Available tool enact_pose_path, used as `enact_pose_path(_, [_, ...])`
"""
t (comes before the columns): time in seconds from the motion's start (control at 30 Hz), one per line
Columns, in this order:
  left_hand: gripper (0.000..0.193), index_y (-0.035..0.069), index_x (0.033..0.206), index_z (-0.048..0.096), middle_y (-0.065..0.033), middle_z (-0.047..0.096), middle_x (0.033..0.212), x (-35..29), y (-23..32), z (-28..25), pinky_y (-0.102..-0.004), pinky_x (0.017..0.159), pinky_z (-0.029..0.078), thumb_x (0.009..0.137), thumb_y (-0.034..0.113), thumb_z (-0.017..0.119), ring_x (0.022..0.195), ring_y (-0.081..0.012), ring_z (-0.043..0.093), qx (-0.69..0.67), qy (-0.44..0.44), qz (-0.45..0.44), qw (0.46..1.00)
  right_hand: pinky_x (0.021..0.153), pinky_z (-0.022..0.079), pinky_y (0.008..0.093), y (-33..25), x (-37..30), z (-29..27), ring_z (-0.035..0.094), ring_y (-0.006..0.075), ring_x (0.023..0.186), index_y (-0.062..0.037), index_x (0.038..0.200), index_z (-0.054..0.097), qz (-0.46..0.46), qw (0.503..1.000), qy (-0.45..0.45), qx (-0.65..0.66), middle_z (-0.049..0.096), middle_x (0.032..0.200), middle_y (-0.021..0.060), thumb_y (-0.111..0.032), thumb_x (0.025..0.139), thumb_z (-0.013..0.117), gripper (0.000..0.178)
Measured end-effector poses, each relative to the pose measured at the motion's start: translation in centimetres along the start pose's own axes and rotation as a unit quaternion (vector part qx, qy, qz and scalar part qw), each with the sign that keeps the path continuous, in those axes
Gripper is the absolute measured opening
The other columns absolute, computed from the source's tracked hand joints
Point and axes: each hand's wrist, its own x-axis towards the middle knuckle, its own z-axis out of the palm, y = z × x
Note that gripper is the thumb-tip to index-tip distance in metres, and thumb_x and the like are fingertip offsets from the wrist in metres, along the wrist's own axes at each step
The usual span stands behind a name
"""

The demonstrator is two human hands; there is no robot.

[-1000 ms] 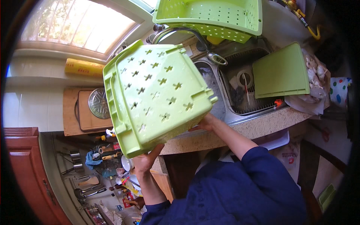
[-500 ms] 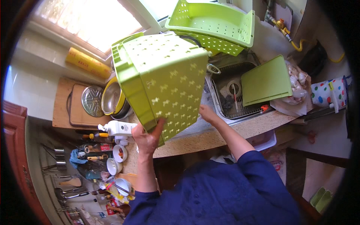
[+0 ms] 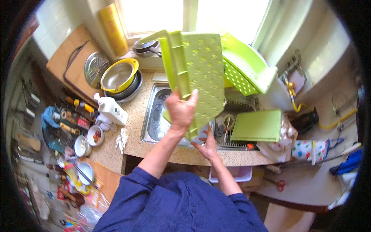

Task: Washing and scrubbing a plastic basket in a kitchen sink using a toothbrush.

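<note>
A light green plastic basket [image 3: 206, 73] with small patterned holes is tilted on its side above the sink [image 3: 155, 102]. My left hand [image 3: 181, 113] grips it by its ribbed rim, thumb along the edge. Just below its lower end is my right hand [image 3: 209, 147], open with thumb and fingers apart; whether it touches the basket I cannot tell. Another green perforated basket [image 3: 247, 71] stands behind the sink at the right. A flat green panel [image 3: 258, 125] lies over the right basin.
Left of the sink are a yellow-rimmed bowl [image 3: 119, 76], a white pump bottle [image 3: 111, 109], small white bowls [image 3: 82, 146] and white pieces [image 3: 121, 140] on the counter. Wooden boards [image 3: 73, 58] lean on the wall. A bag of garlic-like bulbs [image 3: 286, 135] sits at the right.
My view has shifted left. The basket has turned to a narrower side view, my left hand staying on its rim. My right hand has come closer to my left, below the basket, its fingers spread.
</note>
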Motion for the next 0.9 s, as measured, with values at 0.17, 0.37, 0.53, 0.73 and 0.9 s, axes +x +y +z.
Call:
enact_pose_path(0.17, [0.018, 0.002, 0.090, 0.066, -0.0134, 0.069, 0.075, -0.5, -1.0, 3.6, -0.0373, 0.064, 0.051, 0.080, 0.014, 0.074, 0.067, -0.0281, 0.067, -0.051, 0.078, -0.018, 0.995, 0.083, 0.053, 0.0374, -1.1, 0.8, 2.1, 0.065, 0.0290, 0.100, 0.0031, 0.137, 0.036, -0.011, 0.999, 0.024, -0.035, 0.057, 0.123, 0.0206, -0.025, 0.072, 0.083, 0.085])
enact_pose_path(0.37, [0.019, 0.000, 0.087, 0.064, -0.0191, 0.068, 0.080, -1.7, 0.3, 5.4, -0.0425, 0.068, 0.051, 0.081, 0.016, 0.072, 0.075, -0.0389, 0.066, -0.069, 0.082, -0.075, 0.991, 0.085, 0.047, 0.0420, 8.6, 3.6, 0.9, 0.063, 0.0281, 0.101, -0.0054, 0.121, 0.056, -0.019, 0.980, 0.198, -0.011, 0.066, 0.111, 0.0144, -0.033, 0.086, 0.068, 0.047])
enact_pose_path(0.53, [0.024, 0.001, 0.091, 0.063, -0.0190, 0.067, 0.078, -1.5, -0.3, 4.1, -0.0428, 0.067, 0.051, 0.083, 0.023, 0.069, 0.073, -0.0381, 0.066, -0.066, -0.049, -0.124, 0.989, 0.089, 0.046, 0.0370, 6.1, 3.9, 1.7, 0.058, 0.0214, 0.107, -0.0050, 0.128, 0.053, -0.034, 0.973, 0.207, -0.098, 0.060, 0.120, 0.0107, -0.027, 0.090, 0.066, 0.046])
enact_pose_path(0.73, [0.061, -0.002, 0.128, 0.052, -0.0193, 0.062, 0.118, -0.2, -3.0, 0.0, -0.0385, 0.083, 0.054, 0.085, 0.037, 0.072, 0.097, -0.0285, 0.068, -0.052, -0.349, -0.018, 0.936, 0.077, 0.050, 0.0300, -1.4, 3.3, 1.4, 0.060, 0.0176, 0.099, -0.0091, 0.128, 0.052, 0.038, 0.903, 0.279, 0.323, 0.059, 0.116, 0.0048, -0.020, 0.089, 0.067, 0.044])
enact_pose_path(0.9, [0.086, -0.005, 0.138, 0.041, -0.0251, 0.051, 0.134, 3.8, -12.0, -6.5, -0.0403, 0.098, 0.045, 0.078, 0.045, 0.077, 0.118, -0.0326, 0.055, 0.028, -0.083, -0.153, 0.984, 0.081, 0.049, 0.0303, -0.8, 3.6, -0.8, 0.059, 0.0171, 0.102, -0.0040, 0.128, 0.051, 0.061, 0.904, 0.269, 0.326, 0.058, 0.118, 0.0068, -0.009, 0.087, 0.065, 0.044])
